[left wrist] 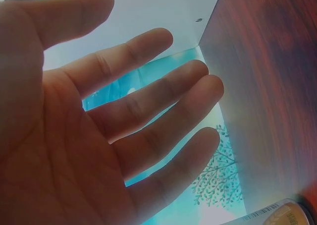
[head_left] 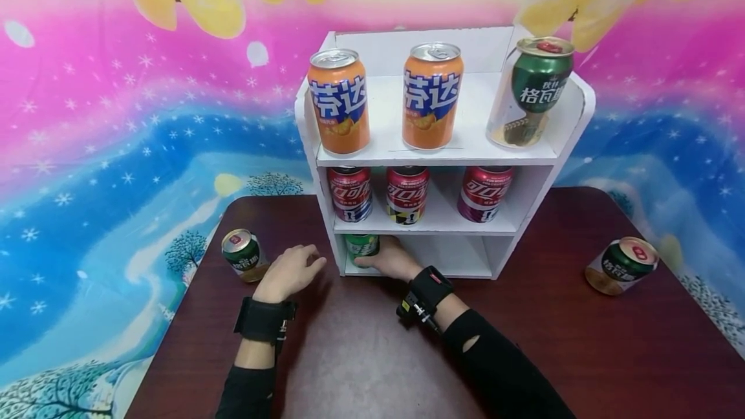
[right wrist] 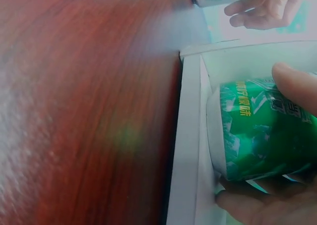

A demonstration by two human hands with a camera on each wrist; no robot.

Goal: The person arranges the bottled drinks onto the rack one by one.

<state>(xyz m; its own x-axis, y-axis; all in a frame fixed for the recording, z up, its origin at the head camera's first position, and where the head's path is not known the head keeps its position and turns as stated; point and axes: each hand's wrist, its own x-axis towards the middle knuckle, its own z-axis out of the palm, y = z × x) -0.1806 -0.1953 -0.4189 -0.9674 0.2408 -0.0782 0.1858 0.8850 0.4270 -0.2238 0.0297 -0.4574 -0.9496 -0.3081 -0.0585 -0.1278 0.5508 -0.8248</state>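
Observation:
My right hand (head_left: 397,260) reaches into the bottom compartment of the white shelf (head_left: 425,228) and grips a green can (right wrist: 262,128) near its left wall. In the right wrist view the thumb lies over one side of the can and the fingers curl round the other; its base is at the shelf board. My left hand (head_left: 290,271) hovers over the table left of the shelf, fingers relaxed and apart, holding nothing, as its palm shows in the left wrist view. Beside it stands a green-and-gold can (head_left: 243,254).
On the top shelf stand two orange cans (head_left: 339,105) and a green-and-gold can (head_left: 532,92). The middle shelf bears three red-and-purple cans (head_left: 407,194). Another green-and-gold can (head_left: 621,265) stands on the dark wooden table (head_left: 547,315) at right. A patterned cloth (head_left: 116,115) hangs behind.

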